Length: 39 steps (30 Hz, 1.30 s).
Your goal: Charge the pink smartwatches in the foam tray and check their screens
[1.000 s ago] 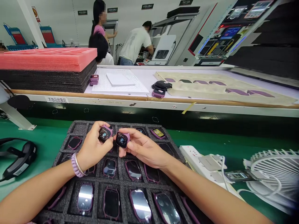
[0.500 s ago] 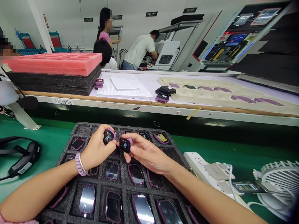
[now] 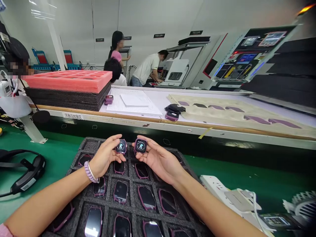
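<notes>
At the far left a black headset (image 3: 27,171) lies on the green surface (image 3: 56,154), at about 9 o'clock from the dark foam tray (image 3: 85,144). The tray sits in front of the person and its pockets hold rows of purple-edged watch bodies with dark screens (image 3: 120,191).

The left hand (image 3: 105,158), with a lilac coiled band (image 3: 89,171) on its wrist, is raised over the tray's far rows. Its thumb and fingers are clamped on a left watch body (image 3: 121,146), held off the foam with its lit screen turned toward the camera.

Just beside it, at 3 o'clock, the right hand (image 3: 158,158) is clamped the same way on a right watch body (image 3: 141,145), also lit and also clear of the tray. The two pieces are side by side, near each other but apart.

At 12 o'clock from the hands, past a dark gap, runs a long white surface (image 3: 158,98) carrying a pink foam slab (image 3: 71,80) on a black stack, sheets of paper (image 3: 134,100) and a few loose watch bodies (image 3: 172,115).

At 4 o'clock from the right hand a white power strip (image 3: 217,187) with plugged cables lies on the green surface, and the rim of a white fan (image 3: 303,204) shows at the right edge
</notes>
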Tool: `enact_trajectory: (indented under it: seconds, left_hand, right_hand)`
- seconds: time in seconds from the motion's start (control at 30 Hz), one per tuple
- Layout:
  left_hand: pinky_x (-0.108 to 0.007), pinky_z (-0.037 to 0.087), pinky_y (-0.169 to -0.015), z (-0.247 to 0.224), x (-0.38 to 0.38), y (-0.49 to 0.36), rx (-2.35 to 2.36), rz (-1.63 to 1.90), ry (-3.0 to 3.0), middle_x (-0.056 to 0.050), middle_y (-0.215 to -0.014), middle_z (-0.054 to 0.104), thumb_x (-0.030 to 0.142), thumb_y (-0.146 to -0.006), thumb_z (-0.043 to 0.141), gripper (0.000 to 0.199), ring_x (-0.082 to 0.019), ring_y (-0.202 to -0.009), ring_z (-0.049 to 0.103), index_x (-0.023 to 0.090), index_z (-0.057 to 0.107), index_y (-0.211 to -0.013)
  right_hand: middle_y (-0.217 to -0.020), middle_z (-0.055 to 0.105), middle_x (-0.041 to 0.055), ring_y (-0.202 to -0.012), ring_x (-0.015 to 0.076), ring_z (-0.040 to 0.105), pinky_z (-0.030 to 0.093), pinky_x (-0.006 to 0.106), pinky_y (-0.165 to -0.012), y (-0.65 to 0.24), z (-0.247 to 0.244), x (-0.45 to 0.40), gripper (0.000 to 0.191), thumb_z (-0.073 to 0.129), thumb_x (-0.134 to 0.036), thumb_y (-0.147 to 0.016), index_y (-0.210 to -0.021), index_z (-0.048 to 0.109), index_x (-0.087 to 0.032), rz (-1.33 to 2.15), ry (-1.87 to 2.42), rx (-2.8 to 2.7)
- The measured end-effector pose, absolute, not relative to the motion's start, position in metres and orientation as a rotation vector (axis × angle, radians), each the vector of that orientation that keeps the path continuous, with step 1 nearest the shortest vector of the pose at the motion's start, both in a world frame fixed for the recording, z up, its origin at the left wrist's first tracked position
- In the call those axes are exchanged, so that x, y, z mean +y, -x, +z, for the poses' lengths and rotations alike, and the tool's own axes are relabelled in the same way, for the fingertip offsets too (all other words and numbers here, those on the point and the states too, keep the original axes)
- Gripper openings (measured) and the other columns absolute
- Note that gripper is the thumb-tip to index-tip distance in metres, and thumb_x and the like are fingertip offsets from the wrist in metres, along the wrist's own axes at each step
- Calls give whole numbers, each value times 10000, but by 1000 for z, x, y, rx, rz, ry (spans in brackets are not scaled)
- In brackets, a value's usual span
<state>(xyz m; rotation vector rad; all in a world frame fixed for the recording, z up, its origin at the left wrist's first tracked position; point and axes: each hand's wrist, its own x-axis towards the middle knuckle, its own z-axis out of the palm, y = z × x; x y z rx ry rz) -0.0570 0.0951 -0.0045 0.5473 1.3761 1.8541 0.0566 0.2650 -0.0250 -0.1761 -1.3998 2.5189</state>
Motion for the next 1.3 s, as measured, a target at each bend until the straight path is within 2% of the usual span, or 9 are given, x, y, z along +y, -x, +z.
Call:
enact_trajectory:
  seconds: [0.17, 0.27, 0.43, 0.77, 0.9, 0.97, 1.03, 1.17, 1.3]
  left_hand:
    - [-257, 543, -701, -6, 97, 60, 1392, 1868, -712, -69, -1080, 637, 322, -787, 700, 567, -143, -734, 689, 196, 541, -1317]
    - [-269, 559, -718, -9, 97, 60, 1408, 1851, -777, -60, -1072, 650, 262, -738, 711, 566, -139, -727, 694, 198, 553, -1278]
    - [-261, 568, -690, -10, 99, 60, 1426, 1818, -808, -33, -1013, 653, 189, -693, 660, 486, -135, -699, 698, 181, 558, -1169]
    - [-257, 542, -659, -10, 98, 59, 1457, 1769, -849, -24, -986, 631, 207, -718, 656, 416, -125, -669, 676, 179, 542, -1117]
    - [-222, 475, -650, -14, 98, 60, 1535, 1822, -909, -11, -938, 607, 207, -728, 707, 443, -103, -735, 587, 179, 551, -1142]
    - [-223, 455, -715, -16, 97, 61, 1599, 1855, -923, -2, -904, 593, 189, -736, 701, 401, -111, -801, 555, 176, 567, -1114]
    - [-238, 440, -780, -16, 97, 62, 1653, 1867, -935, 6, -878, 576, 173, -744, 680, 359, -117, -828, 534, 176, 575, -1088]
    - [-256, 423, -772, -17, 95, 63, 1718, 1821, -1015, 8, -861, 545, 186, -760, 644, 334, -130, -801, 497, 182, 571, -1086]
    - [-264, 427, -761, -16, 94, 61, 1788, 1763, -1096, -6, -905, 554, 229, -781, 634, 407, -145, -819, 509, 199, 558, -1179]
  right_hand:
    - [-1043, 694, 49, -759, 161, 659, 498, 263, -693, -57, -24, 260, 464, 819, -327, -775, -1184, 621, -230, 2388, 161, -1555]
    - [-1056, 686, 44, -754, 156, 654, 497, 274, -695, -58, -26, 257, 456, 806, -291, -773, -1180, 611, -230, 2315, 132, -1621]
    - [-877, 664, 11, -758, 178, 637, 496, 319, -728, -60, -26, 252, 431, 769, -298, -804, -1191, 592, -226, 2243, 89, -1696]
    - [-831, 675, 10, -726, 167, 638, 496, 304, -718, -60, -31, 251, 392, 787, -319, -841, -1185, 625, -222, 2272, 80, -1682]
    - [-1050, 694, 57, -856, 214, 690, 532, 368, -823, -63, -30, 253, 456, 787, -381, -859, -1266, 628, -252, 2411, 108, -1611]
    - [-1172, 663, 61, -941, 236, 693, 533, 416, -900, -65, -30, 253, 469, 794, -386, -866, -1292, 624, -291, 2420, 77, -1629]
    - [-1211, 639, 50, -969, 240, 693, 529, 451, -946, -66, -30, 252, 458, 801, -379, -870, -1289, 627, -322, 2401, 49, -1666]
    - [-1111, 652, 32, -932, 237, 706, 565, 439, -910, -68, -31, 250, 411, 816, -395, -860, -1229, 654, -312, 2376, 10, -1729]
    - [-1029, 666, 17, -908, 217, 708, 577, 394, -874, -69, -29, 248, 353, 809, -400, -872, -1183, 670, -308, 2386, -31, -1736]
